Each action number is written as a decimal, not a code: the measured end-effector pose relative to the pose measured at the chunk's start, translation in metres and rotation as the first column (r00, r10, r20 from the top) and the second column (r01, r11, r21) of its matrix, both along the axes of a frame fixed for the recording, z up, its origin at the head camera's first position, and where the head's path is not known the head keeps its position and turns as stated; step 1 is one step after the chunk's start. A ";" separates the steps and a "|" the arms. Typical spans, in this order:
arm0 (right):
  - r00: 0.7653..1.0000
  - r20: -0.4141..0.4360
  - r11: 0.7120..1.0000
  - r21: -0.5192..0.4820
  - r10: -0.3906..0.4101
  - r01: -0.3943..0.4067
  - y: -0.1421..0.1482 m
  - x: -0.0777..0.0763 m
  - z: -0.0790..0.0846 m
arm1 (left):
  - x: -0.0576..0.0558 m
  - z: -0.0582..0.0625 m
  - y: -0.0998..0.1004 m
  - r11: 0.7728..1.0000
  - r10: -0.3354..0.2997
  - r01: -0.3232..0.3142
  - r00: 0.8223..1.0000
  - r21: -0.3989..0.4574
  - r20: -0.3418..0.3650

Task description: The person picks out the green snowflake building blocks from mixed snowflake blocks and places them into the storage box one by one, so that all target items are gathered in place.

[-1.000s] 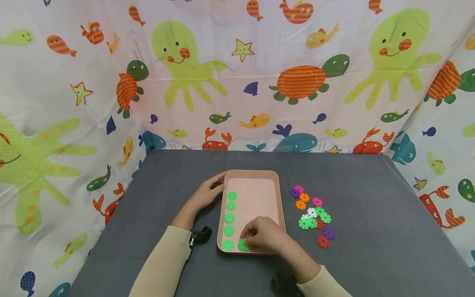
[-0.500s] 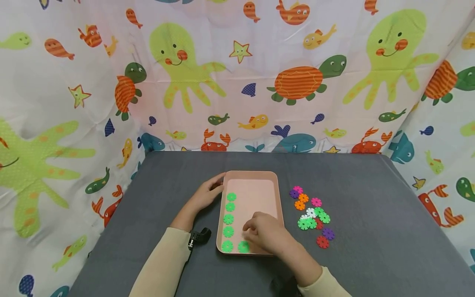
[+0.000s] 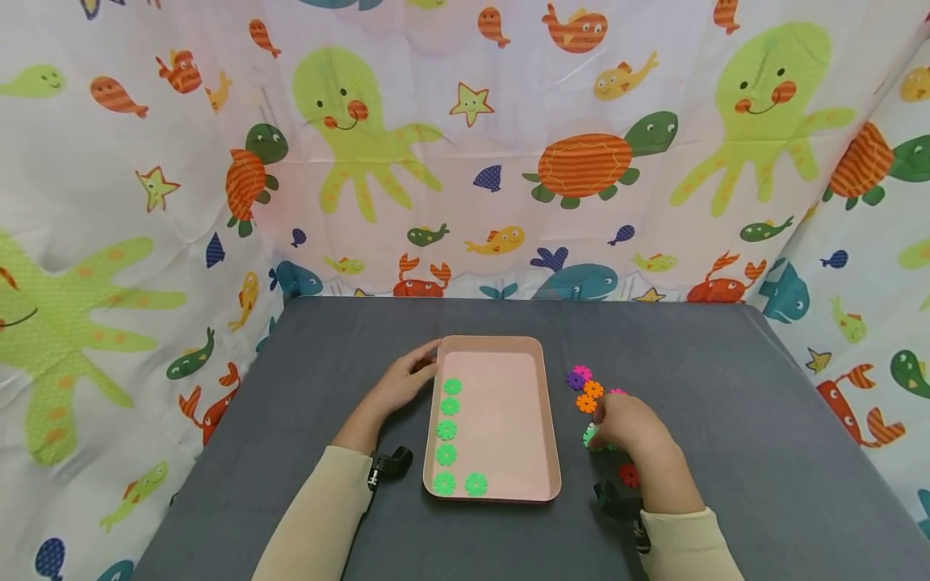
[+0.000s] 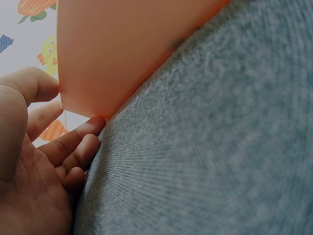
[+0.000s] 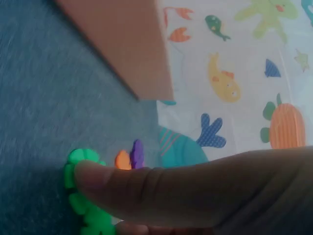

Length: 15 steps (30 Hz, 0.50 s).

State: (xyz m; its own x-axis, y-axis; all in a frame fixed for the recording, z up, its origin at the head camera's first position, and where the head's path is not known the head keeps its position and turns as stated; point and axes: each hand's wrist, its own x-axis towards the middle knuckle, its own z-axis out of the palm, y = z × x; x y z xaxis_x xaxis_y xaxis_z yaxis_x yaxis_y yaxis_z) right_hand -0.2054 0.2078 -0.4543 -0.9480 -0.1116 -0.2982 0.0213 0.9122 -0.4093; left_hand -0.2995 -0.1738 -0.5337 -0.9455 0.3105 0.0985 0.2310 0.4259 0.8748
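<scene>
My left hand (image 3: 403, 383) rests its fingertips against the left side of a shallow pink tray (image 3: 497, 403); in the left wrist view those fingers (image 4: 68, 147) touch the tray's outer wall near a corner. Inside the tray, a column of several green flower-shaped discs runs along the left edge, and one more green disc (image 3: 475, 485) lies beside the lowest one. My right hand (image 3: 639, 436) is over the loose pile right of the tray. Its thumb overlaps a green flower-shaped disc (image 5: 78, 156) in the right wrist view; I cannot tell whether the fingers pinch it.
Beyond the right hand lie orange (image 3: 586, 403), purple (image 3: 575, 380) and pink (image 3: 582, 372) discs. A red disc (image 3: 629, 474) sits below the hand, which hides much of the pile. A grey cloth (image 3: 734, 420) covers the table, with a sea-animal curtain (image 3: 465, 177) behind.
My right hand has let go of the green disc at the tray's bottom row and moved right, out of the tray, to the loose pile. The left hand stays at the tray's side.
</scene>
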 end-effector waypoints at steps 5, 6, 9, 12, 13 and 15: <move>1.000 0.017 1.000 0.000 0.004 -0.004 0.002 -0.001 -0.004 | 0.000 -0.001 -0.001 1.000 -0.004 0.004 1.000 -0.008 0.007; 1.000 0.015 1.000 -0.004 0.005 -0.005 0.002 -0.001 -0.004 | 0.000 0.000 -0.001 1.000 -0.007 0.007 1.000 -0.007 0.009; 1.000 0.007 0.999 -0.042 0.005 -0.004 0.000 0.000 -0.001 | 0.000 0.001 -0.002 1.000 -0.003 0.003 1.000 -0.004 0.015; 1.000 -0.018 0.994 -0.112 0.007 -0.009 -0.002 0.005 0.010 | 0.000 0.002 -0.002 1.000 0.004 -0.004 1.000 -0.002 0.023; 1.000 -0.029 0.989 -0.146 0.006 -0.010 -0.003 0.007 0.015 | 0.001 0.002 -0.002 1.000 0.002 -0.002 1.000 -0.002 0.025; 0.998 -0.055 0.974 -0.228 0.003 -0.016 -0.007 0.011 0.026 | 0.001 0.002 -0.001 1.000 -0.004 0.004 0.999 0.002 0.031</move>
State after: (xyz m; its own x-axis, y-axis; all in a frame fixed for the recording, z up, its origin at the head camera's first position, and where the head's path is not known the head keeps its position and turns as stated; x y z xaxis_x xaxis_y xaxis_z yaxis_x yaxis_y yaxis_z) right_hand -0.1945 0.2010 -0.4283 -0.9606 -0.1797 -0.2120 -0.0147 0.7946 -0.6069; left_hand -0.2981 -0.1751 -0.5313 -0.9467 0.3145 0.0693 0.2053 0.4236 0.8823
